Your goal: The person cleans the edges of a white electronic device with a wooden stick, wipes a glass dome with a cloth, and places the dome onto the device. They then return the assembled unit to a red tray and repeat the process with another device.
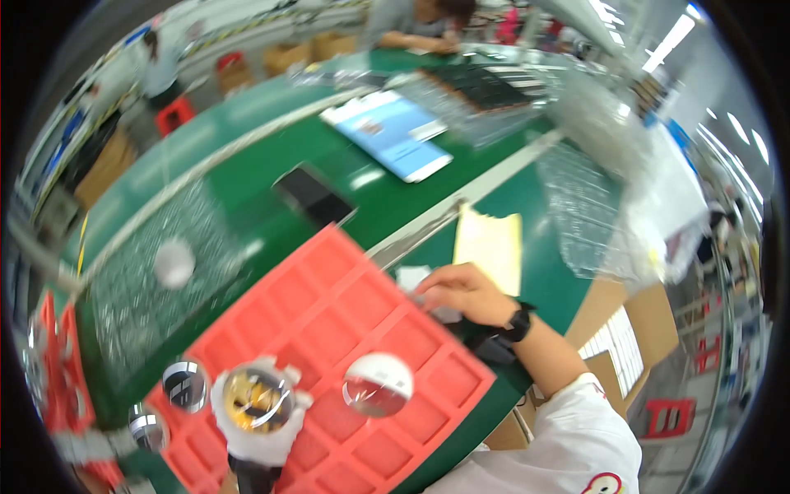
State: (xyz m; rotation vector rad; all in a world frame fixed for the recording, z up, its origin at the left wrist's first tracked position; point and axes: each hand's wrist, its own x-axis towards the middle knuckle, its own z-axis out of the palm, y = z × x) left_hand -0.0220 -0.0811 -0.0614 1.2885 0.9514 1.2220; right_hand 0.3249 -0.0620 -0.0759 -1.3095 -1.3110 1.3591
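My left hand [280, 440], in a white glove with a dark cuff, is closed round a clear round lens [257, 398] that shows yellow and dark patches. It is over the red compartment tray [284, 300]. Beyond the tray's right edge my right hand [465, 295], bare with a black wristband, has its fingers curled together. A small pale piece [444, 313] lies at its fingertips; whether it is gripped is blurred. In the tray rests a round glossy dome [378, 384], white above and reddish below. Another shiny round lens [185, 384] sits at the tray's left edge.
Yellow paper [491, 243] lies beyond my right hand. A dark phone [314, 196], a blue-and-white sheet [388, 136] and bubble wrap [156, 276] are on the green table. An open carton [629, 346] stands at right. A person [420, 29] sits across the table.
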